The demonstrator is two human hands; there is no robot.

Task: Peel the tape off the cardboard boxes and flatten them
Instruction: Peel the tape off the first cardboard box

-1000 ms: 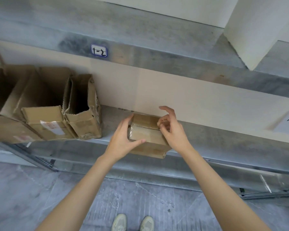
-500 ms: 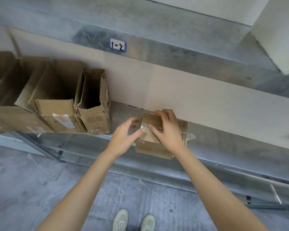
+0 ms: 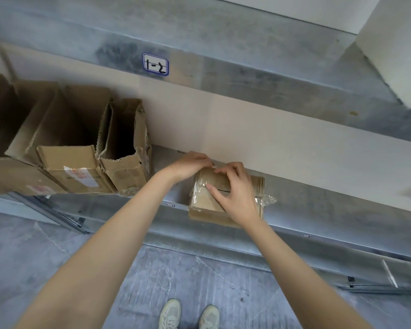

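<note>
We logged the items in order from left to right.

1. Well to the left of the left hand, a row of open cardboard boxes (image 3: 67,162) stood on the metal shelf (image 3: 318,205). The nearest one lay on its side with its dark opening facing up and its rim torn.
2. Above the left hand and slightly to its left, a blue-edged label (image 3: 155,64) marked "1-2" was fixed to the upper beam.
3. The left hand (image 3: 190,165) reached to the far left corner of the small box (image 3: 205,203), fingers curled downward. We could not tell whether they pinched tape or only touched cardboard.
4. The small box sat at the front edge of the shelf, directly beneath both hands and wrapped in clear tape (image 3: 267,201).
5. The right hand (image 3: 237,195) gripped the box top in a narrow clamp. Its bent fingertips pressed on the far edge and its thumb lay across the seam.
6. Just right of the right hand, a loose crumpled tail of the tape stood out from the side of the box.
7. Below both forearms, a pair of pale shoes (image 3: 170,314) stood on the grey floor.
</note>
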